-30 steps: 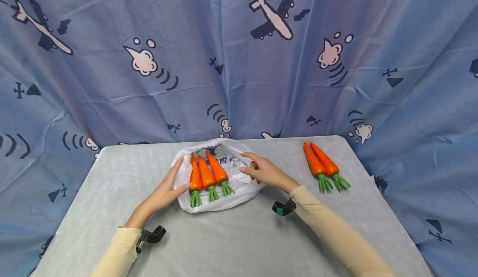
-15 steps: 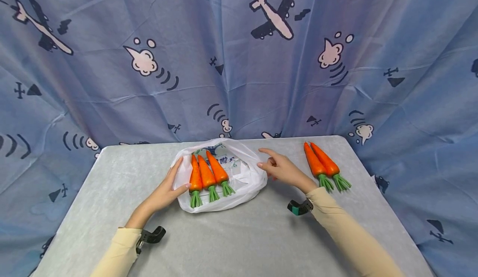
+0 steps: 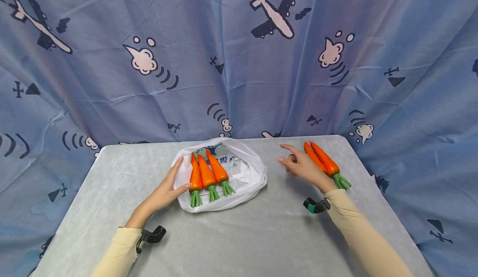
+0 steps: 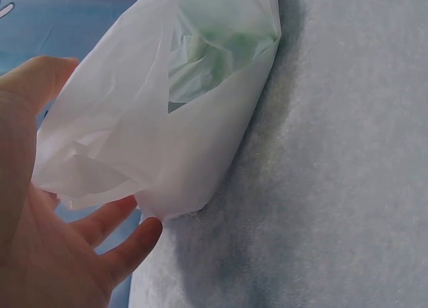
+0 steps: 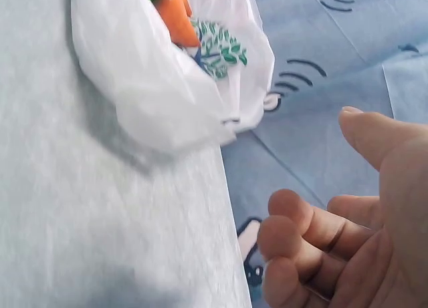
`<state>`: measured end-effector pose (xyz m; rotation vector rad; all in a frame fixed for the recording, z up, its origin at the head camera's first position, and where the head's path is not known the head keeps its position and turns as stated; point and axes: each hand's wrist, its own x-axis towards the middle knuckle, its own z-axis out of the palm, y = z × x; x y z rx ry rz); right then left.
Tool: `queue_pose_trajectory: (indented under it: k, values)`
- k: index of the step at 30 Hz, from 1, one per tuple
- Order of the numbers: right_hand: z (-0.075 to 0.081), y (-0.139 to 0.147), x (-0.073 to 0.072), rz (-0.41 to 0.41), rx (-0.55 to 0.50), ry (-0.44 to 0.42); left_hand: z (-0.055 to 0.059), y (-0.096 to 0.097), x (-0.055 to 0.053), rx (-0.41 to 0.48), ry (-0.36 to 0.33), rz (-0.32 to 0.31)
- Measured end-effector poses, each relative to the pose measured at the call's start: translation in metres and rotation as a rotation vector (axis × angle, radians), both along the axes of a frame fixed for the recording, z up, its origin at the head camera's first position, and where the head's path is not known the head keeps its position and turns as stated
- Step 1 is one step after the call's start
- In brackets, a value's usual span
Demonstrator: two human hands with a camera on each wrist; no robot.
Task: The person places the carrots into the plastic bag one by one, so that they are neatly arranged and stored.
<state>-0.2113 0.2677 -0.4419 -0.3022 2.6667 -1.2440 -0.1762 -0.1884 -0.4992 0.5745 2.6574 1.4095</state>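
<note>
A white plastic bag lies on the table with its mouth spread wide. Three orange carrots with green tops, one of them the middle carrot, lie side by side in it. My left hand holds the bag's left rim, thumb over the edge by the leftmost carrot; in the left wrist view the white film passes between thumb and fingers. My right hand, holding nothing, is above the table beside two more carrots, partly covering one. Its fingers are loosely bent in the right wrist view.
A pale grey cloth covers the table. Behind it hangs a blue curtain printed with airplanes. Black devices are strapped to both wrists, such as the right wrist camera.
My right hand has left the bag's right side and moved right, to the two loose carrots. The bag's right rim has settled outward. My left hand stays on the left rim.
</note>
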Motion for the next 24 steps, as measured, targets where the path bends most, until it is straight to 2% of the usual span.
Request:
queue_pose_trajectory:
  k: [10,17,24]
  values:
    - [0.001,0.028,0.002,-0.078,0.053,-0.018,0.000,0.000,-0.001,-0.006,-0.009,-0.002]
    - [0.000,0.047,0.003,-0.086,0.048,-0.014,-0.001,-0.001,-0.002,0.000,-0.001,-0.005]
    - [-0.003,0.067,0.002,-0.158,0.115,-0.026,0.002,0.000,-0.002,-0.015,-0.042,0.002]
